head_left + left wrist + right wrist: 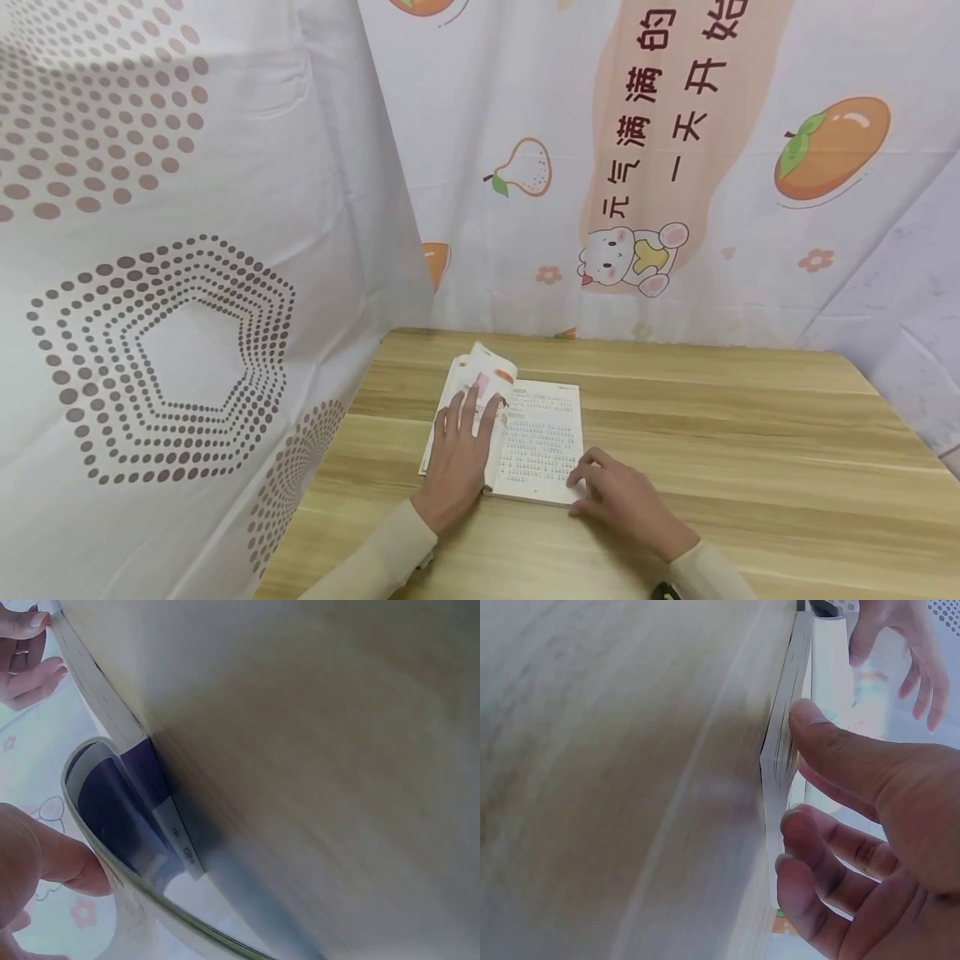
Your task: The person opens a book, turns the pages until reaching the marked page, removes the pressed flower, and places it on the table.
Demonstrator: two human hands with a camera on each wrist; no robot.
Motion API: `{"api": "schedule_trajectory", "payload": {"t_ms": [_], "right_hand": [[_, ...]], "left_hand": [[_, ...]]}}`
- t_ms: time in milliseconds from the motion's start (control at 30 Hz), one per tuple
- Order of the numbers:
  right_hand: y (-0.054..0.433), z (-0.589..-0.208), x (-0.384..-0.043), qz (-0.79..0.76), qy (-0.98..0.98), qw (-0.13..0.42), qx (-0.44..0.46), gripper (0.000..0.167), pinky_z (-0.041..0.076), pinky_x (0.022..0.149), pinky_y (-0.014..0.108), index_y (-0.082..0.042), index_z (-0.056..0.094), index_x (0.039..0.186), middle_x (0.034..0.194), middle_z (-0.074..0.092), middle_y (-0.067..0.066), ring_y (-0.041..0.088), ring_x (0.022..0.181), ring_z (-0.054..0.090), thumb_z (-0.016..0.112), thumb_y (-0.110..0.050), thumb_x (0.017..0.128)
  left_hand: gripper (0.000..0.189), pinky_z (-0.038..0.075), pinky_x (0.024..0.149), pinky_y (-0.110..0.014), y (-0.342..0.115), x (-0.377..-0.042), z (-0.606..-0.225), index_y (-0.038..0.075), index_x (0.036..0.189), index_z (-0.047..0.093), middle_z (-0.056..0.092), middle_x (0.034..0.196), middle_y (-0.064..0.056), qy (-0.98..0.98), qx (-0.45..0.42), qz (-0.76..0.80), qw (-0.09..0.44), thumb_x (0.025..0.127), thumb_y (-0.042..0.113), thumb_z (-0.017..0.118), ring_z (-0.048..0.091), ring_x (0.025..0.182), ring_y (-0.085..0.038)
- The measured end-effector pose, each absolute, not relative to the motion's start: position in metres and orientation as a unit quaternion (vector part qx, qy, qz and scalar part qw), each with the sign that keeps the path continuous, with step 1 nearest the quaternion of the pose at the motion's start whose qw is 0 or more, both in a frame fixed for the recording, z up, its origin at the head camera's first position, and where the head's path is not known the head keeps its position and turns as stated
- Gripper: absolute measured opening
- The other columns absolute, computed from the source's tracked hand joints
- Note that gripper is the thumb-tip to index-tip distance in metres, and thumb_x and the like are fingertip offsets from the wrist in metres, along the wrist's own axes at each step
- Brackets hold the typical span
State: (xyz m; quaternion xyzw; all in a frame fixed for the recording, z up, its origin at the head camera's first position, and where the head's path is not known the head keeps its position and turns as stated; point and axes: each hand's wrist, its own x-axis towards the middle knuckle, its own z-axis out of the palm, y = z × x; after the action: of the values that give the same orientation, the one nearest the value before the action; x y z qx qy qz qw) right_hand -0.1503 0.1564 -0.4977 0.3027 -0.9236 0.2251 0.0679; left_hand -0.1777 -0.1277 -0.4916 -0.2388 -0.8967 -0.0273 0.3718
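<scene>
The book (540, 450) lies open on the bench (712, 408), its left side (bowing up off the wood) under the spread fingers of my left hand (459, 446). My right hand (622, 496), fingers bent, pinches the near right corner. Beyond hangs a fruit-printed curtain (465, 225).

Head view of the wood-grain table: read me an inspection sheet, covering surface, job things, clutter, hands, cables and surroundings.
Surface: wood-grain table, dry-looking, light-coloured.
Job's things: open book; dense print on the right-hand page, coloured pictures on the left-hand pages, which curl up.
Clutter: nothing seen.
Left hand: fingers extended over the left-hand pages.
Right hand: at the book's near right corner, thumb against the page edges; whether it pinches a leaf is unclear.
Cables: nothing seen.
Surroundings: dot-patterned cloth at left, fruit-print cloth with Chinese characters behind.
</scene>
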Motion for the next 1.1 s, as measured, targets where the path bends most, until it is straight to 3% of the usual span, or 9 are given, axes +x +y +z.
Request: {"api": "schedule_trajectory", "payload": {"t_ms": [167, 300, 400, 600, 700, 800, 900, 1100], "right_hand": [[0.158, -0.496, -0.152, 0.227, -0.921, 0.07, 0.307, 0.023, 0.042, 0.059, 0.023, -0.023, 0.076, 0.095, 0.106, 0.059, -0.01, -0.002, 0.068, 0.043, 0.085, -0.038, 0.08], [0.16, -0.494, -0.153, 0.228, -0.913, 0.083, 0.327, 0.009, 0.049, 0.062, 0.024, -0.027, 0.078, 0.089, 0.103, 0.062, -0.012, -0.003, 0.074, 0.054, 0.085, -0.026, 0.083], [0.161, -0.494, -0.154, 0.223, -0.908, 0.093, 0.342, 0.011, 0.054, 0.066, 0.027, -0.027, 0.08, 0.088, 0.101, 0.066, -0.012, -0.001, 0.081, 0.061, 0.084, -0.017, 0.085], [0.16, -0.493, -0.154, 0.207, -0.915, 0.089, 0.336, 0.011, 0.057, 0.07, 0.03, -0.025, 0.079, 0.086, 0.101, 0.069, -0.012, 0.004, 0.085, 0.066, 0.083, -0.015, 0.086], [0.159, -0.493, -0.155, 0.2, -0.921, 0.086, 0.322, 0.012, 0.056, 0.068, 0.029, -0.024, 0.076, 0.085, 0.098, 0.069, -0.012, 0.003, 0.082, 0.064, 0.084, -0.014, 0.085], [0.159, -0.493, -0.154, 0.198, -0.926, 0.089, 0.307, 0.013, 0.053, 0.064, 0.028, -0.023, 0.074, 0.084, 0.092, 0.069, -0.013, 0.0, 0.076, 0.06, 0.084, -0.015, 0.084], [0.159, -0.494, -0.152, 0.202, -0.93, 0.095, 0.292, 0.013, 0.049, 0.062, 0.026, -0.024, 0.074, 0.085, 0.09, 0.069, -0.013, -0.002, 0.072, 0.054, 0.083, -0.015, 0.085], [0.158, -0.489, -0.15, 0.235, -0.926, 0.113, 0.274, 0.008, 0.04, 0.055, 0.02, -0.023, 0.075, 0.086, 0.091, 0.07, -0.013, -0.005, 0.063, 0.044, 0.081, -0.019, 0.088]], "left_hand": [[0.056, 0.046, 0.099, -0.058, -0.128, -0.178, -0.491, 0.007, 0.147, 0.05, 0.051, 0.145, -0.024, -0.906, -0.254, -0.035, 0.336, 0.095, -0.001, 0.031, 0.049, 0.132, -0.046], [0.046, 0.048, 0.099, -0.056, -0.13, -0.176, -0.493, 0.013, 0.141, 0.058, 0.046, 0.15, -0.025, -0.918, -0.28, -0.04, 0.277, 0.098, 0.002, 0.048, 0.045, 0.135, -0.046], [0.035, 0.049, 0.099, -0.054, -0.131, -0.174, -0.493, 0.016, 0.127, 0.068, 0.049, 0.151, -0.02, -0.921, -0.297, -0.031, 0.248, 0.096, 0.004, 0.058, 0.046, 0.136, -0.043], [0.021, 0.051, 0.096, -0.048, -0.129, -0.172, -0.494, 0.015, 0.104, 0.075, 0.065, 0.133, -0.008, -0.924, -0.314, -0.003, 0.217, 0.093, 0.003, 0.063, 0.055, 0.129, -0.033], [0.011, 0.052, 0.089, -0.048, -0.126, -0.17, -0.494, 0.015, 0.099, 0.075, 0.065, 0.128, -0.008, -0.927, -0.308, -0.002, 0.213, 0.095, 0.016, 0.065, 0.057, 0.122, -0.033], [0.027, 0.051, 0.088, -0.052, -0.123, -0.168, -0.494, 0.016, 0.098, 0.075, 0.064, 0.13, -0.009, -0.934, -0.298, -0.002, 0.197, 0.098, 0.041, 0.064, 0.056, 0.122, -0.036], [0.05, 0.05, 0.091, -0.055, -0.12, -0.165, -0.493, 0.017, 0.103, 0.074, 0.062, 0.134, -0.011, -0.94, -0.29, 0.009, 0.177, 0.095, 0.064, 0.059, 0.054, 0.125, -0.038], [0.07, 0.049, 0.091, -0.057, -0.115, -0.16, -0.495, 0.015, 0.104, 0.073, 0.059, 0.138, -0.014, -0.944, -0.286, 0.019, 0.164, 0.082, 0.081, 0.061, 0.051, 0.126, -0.043]]}}
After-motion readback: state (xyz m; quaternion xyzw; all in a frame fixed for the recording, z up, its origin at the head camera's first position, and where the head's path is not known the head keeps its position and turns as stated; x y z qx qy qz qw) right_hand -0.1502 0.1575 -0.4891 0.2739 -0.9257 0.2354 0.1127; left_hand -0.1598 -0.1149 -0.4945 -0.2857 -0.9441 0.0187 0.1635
